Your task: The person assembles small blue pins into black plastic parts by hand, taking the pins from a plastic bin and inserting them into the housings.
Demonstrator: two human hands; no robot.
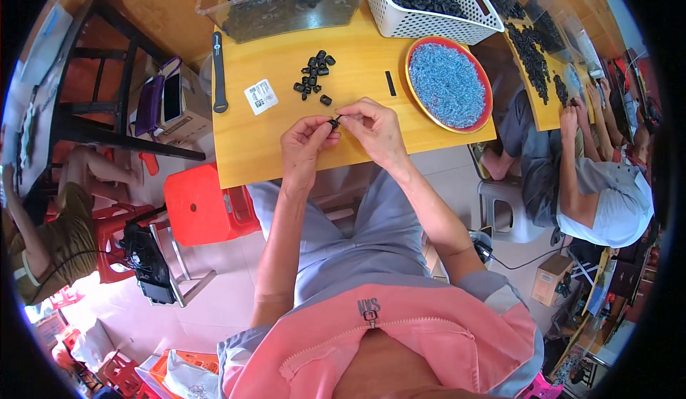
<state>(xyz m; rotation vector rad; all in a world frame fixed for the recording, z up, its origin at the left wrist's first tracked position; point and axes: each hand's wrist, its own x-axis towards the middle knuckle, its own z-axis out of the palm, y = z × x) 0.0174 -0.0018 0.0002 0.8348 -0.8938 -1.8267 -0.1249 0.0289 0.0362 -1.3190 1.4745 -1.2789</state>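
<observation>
Together, hands (343,135) pinch small black clip (334,122).

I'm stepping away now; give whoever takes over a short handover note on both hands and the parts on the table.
Left hand: pinching a small black part at the table's near edge.
Right hand: fingertips on the same part, from the other side.
Loose black parts lie in a small heap just beyond the hands.
Red dish of small blue-grey pieces sits to the right; white basket and clear bin of black parts at the far edge.
Done or left: finished count not visible; the heap remains.
</observation>
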